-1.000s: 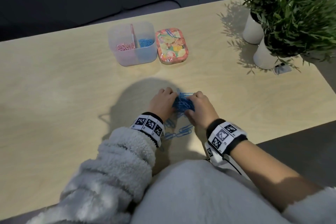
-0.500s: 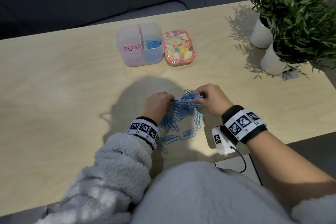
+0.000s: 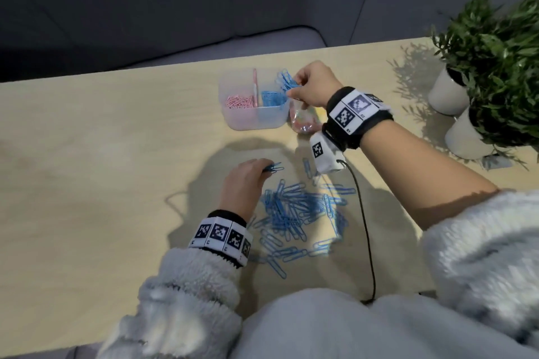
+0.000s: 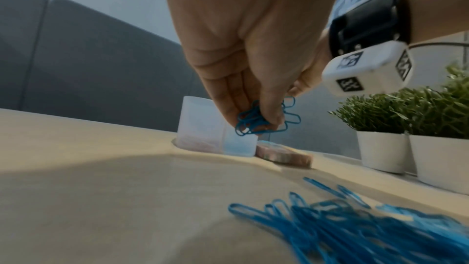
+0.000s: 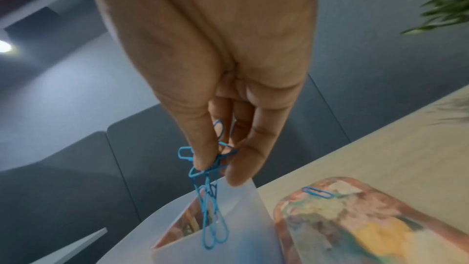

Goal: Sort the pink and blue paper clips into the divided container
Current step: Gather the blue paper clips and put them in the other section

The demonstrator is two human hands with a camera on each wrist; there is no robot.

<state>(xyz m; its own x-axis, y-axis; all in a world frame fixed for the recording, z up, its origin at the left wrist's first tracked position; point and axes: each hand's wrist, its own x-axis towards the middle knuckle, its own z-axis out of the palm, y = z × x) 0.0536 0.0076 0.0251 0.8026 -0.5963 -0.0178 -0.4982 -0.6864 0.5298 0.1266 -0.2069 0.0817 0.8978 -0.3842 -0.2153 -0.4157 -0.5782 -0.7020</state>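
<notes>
The clear divided container (image 3: 256, 122) stands at the table's far middle, with pink clips (image 3: 239, 100) in its left half and blue clips (image 3: 272, 97) in its right half. My right hand (image 3: 291, 90) pinches a bunch of blue clips (image 3: 285, 80) just above the right half; in the right wrist view the clips (image 5: 210, 204) dangle into the container (image 5: 236, 198). Nearer to me, my left hand (image 3: 264, 169) pinches a few blue clips (image 4: 256, 122) low over the table. A loose pile of blue clips (image 3: 297, 213) lies to its right.
A flowery tin (image 3: 303, 124) lies right of the container, partly under my right wrist, with one blue clip (image 5: 317, 192) on it. Two potted plants in white pots (image 3: 449, 93) stand at the far right. A black cable (image 3: 367, 230) runs off my right wrist.
My right hand has lifted a bunch of blue clips from the pile and carried it away to above the container. The left hand stayed by the pile, holding a few clips.
</notes>
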